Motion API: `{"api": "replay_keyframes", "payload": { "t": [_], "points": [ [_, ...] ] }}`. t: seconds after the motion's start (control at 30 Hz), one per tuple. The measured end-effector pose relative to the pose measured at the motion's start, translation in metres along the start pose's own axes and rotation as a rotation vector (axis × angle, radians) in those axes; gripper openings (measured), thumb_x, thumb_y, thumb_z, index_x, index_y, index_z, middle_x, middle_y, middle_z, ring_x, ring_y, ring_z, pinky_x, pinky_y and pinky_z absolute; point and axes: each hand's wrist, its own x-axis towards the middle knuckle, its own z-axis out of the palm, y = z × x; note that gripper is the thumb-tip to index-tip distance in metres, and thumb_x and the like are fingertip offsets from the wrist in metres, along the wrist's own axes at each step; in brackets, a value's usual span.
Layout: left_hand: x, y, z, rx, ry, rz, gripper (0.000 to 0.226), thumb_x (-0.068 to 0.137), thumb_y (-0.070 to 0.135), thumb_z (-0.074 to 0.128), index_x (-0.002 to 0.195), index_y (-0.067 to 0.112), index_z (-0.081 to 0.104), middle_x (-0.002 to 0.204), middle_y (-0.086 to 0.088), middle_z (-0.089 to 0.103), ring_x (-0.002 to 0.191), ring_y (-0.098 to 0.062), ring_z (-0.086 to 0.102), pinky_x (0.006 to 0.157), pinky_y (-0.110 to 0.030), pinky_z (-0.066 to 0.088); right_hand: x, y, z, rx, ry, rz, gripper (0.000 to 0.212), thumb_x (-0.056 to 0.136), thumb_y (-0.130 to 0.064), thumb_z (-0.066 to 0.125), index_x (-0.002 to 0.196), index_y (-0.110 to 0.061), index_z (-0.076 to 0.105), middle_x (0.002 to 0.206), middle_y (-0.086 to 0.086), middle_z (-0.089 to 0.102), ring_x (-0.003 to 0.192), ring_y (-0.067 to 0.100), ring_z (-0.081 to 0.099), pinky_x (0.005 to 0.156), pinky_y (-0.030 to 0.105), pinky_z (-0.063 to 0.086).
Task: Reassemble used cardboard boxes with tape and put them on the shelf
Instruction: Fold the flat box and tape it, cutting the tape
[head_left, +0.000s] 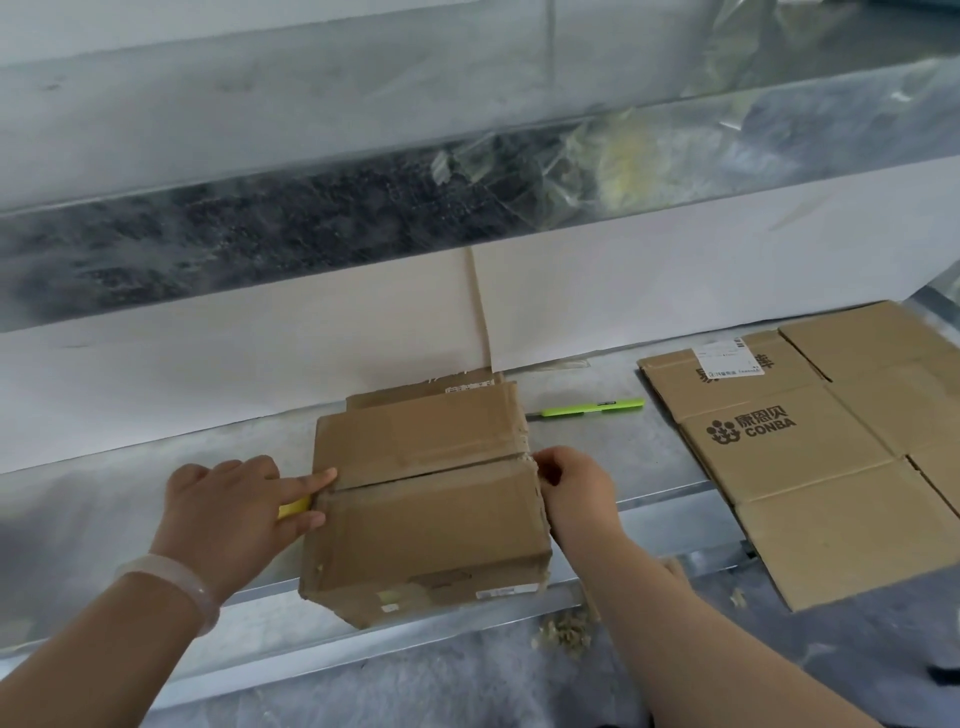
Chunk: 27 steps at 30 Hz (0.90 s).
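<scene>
OK, status. White panel (675, 291) ran along the back, well beyond the fingertips. Metal bench (649, 467) sat under everything. Flat cardboard sheet (831, 467), printed CONBA and carrying a white label, lay well to the right of the right-hand fingers and overhung the bench's near edge.

Box (426, 519) stood on the bench between the two hands. Top flaps were folded down, with the seam running left to right. Old tape marks showed on the flaps, and labels on the near wall.

Left hand (228, 509): index finger (311, 477) straight, tip on the left end of the seam, thumb against the box's left wall. The other fingers were hidden. Bracelet (171, 582) on that wrist.

Right hand (576, 488): fingers curled tight, gripping the box's right edge at the seam's other end.

Green pen (592, 408) lay on the bench just beyond the right-hand fingers, apart from the box. Cardboard scraps (563, 631) lay below the bench, near the right forearm. A yellow thing (293, 506) peeked out between left thumb and index. Couldn't tell whether it was held.
</scene>
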Motion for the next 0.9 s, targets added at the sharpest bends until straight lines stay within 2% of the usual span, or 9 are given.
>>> {"api": "replay_keyframes", "payload": {
  "t": [0.07, 0.13, 0.2, 0.27, 0.4, 0.53, 0.67, 0.77, 0.9],
  "points": [
    [0.000, -0.001, 0.000, -0.004, -0.006, -0.005, 0.038, 0.077, 0.069, 0.047, 0.109, 0.060, 0.064, 0.061, 0.017, 0.042, 0.057, -0.009, 0.039, 0.062, -0.029, 0.024, -0.005, 0.003, -0.002, 0.085, 0.036, 0.009, 0.038, 0.099, -0.009, 0.046, 0.132, -0.021, 0.061, 0.118, -0.003, 0.067, 0.101, 0.014, 0.063, 0.090, 0.031, 0.054],
    [0.000, -0.001, 0.001, -0.008, 0.000, -0.010, 0.035, 0.077, 0.068, 0.054, 0.111, 0.061, 0.063, 0.062, 0.017, 0.042, 0.058, -0.010, 0.043, 0.064, -0.030, 0.024, -0.013, 0.003, -0.006, 0.313, 0.086, 0.032, 0.043, 0.103, -0.014, 0.041, 0.144, -0.025, 0.049, 0.134, -0.008, 0.057, 0.119, 0.011, 0.056, 0.105, 0.031, 0.045],
    [-0.001, 0.002, -0.002, 0.007, -0.004, -0.015, 0.037, 0.080, 0.069, 0.051, 0.116, 0.064, 0.058, 0.066, 0.017, 0.044, 0.063, -0.009, 0.044, 0.065, -0.031, 0.026, -0.025, -0.003, -0.008, 0.424, -0.003, -0.020, 0.043, 0.106, -0.027, 0.039, 0.148, -0.033, 0.041, 0.141, -0.017, 0.047, 0.133, 0.005, 0.042, 0.116, 0.030, 0.031],
    [-0.002, 0.003, -0.003, 0.007, -0.013, -0.045, 0.040, 0.086, 0.071, 0.041, 0.126, 0.068, 0.045, 0.076, 0.016, 0.047, 0.073, -0.008, 0.042, 0.069, -0.032, 0.026, -0.033, -0.009, -0.004, 0.363, -0.123, -0.048, 0.043, 0.106, -0.040, 0.035, 0.149, -0.038, 0.039, 0.146, -0.017, 0.043, 0.140, 0.007, 0.035, 0.120, 0.034, 0.025],
    [-0.002, 0.006, -0.012, 0.032, -0.095, -0.086, 0.043, 0.089, 0.072, 0.028, 0.133, 0.070, 0.031, 0.086, 0.017, 0.048, 0.082, -0.006, 0.041, 0.074, -0.030, 0.024, -0.035, -0.017, -0.004, 0.443, -0.077, 0.023, 0.039, 0.104, -0.044, 0.038, 0.135, -0.032, 0.057, 0.125, -0.015, 0.061, 0.117, 0.008, 0.054, 0.101, 0.027, 0.040],
    [-0.002, 0.007, -0.015, 0.038, -0.139, -0.100, 0.044, 0.090, 0.072, 0.027, 0.134, 0.070, 0.030, 0.089, 0.017, 0.049, 0.085, -0.006, 0.043, 0.076, -0.030, 0.025, -0.016, -0.017, -0.009, 0.443, 0.007, 0.135, 0.025, 0.099, -0.035, 0.057, 0.114, -0.021, 0.070, 0.099, -0.008, 0.071, 0.096, 0.012, 0.065, 0.089, 0.035, 0.055],
    [-0.001, 0.007, -0.015, 0.017, -0.143, -0.107, 0.043, 0.090, 0.072, 0.029, 0.132, 0.070, 0.032, 0.088, 0.016, 0.049, 0.083, -0.007, 0.040, 0.075, -0.030, 0.024, -0.005, -0.019, -0.022, 0.420, -0.109, 0.194, 0.020, 0.094, -0.030, 0.066, 0.098, -0.010, 0.070, 0.089, 0.005, 0.071, 0.083, 0.020, 0.069, 0.073, 0.032, 0.060],
    [-0.001, 0.006, -0.016, 0.038, -0.148, -0.102, 0.043, 0.090, 0.073, 0.026, 0.133, 0.071, 0.030, 0.089, 0.016, 0.048, 0.083, -0.006, 0.040, 0.075, -0.030, 0.025, -0.002, -0.019, -0.035, 0.360, -0.160, 0.164, 0.018, 0.093, -0.025, 0.068, 0.095, -0.007, 0.068, 0.087, 0.008, 0.066, 0.080, 0.020, 0.065, 0.074, 0.036, 0.062],
    [0.000, 0.007, -0.017, 0.047, -0.160, -0.100, 0.044, 0.091, 0.072, 0.024, 0.134, 0.070, 0.027, 0.087, 0.017, 0.047, 0.084, -0.005, 0.042, 0.075, -0.030, 0.025, 0.009, -0.016, -0.056, 0.241, -0.096, 0.068, 0.012, 0.098, -0.019, 0.059, 0.098, -0.007, 0.063, 0.096, 0.010, 0.069, 0.087, 0.018, 0.070, 0.079, 0.037, 0.061]
  ]
}}
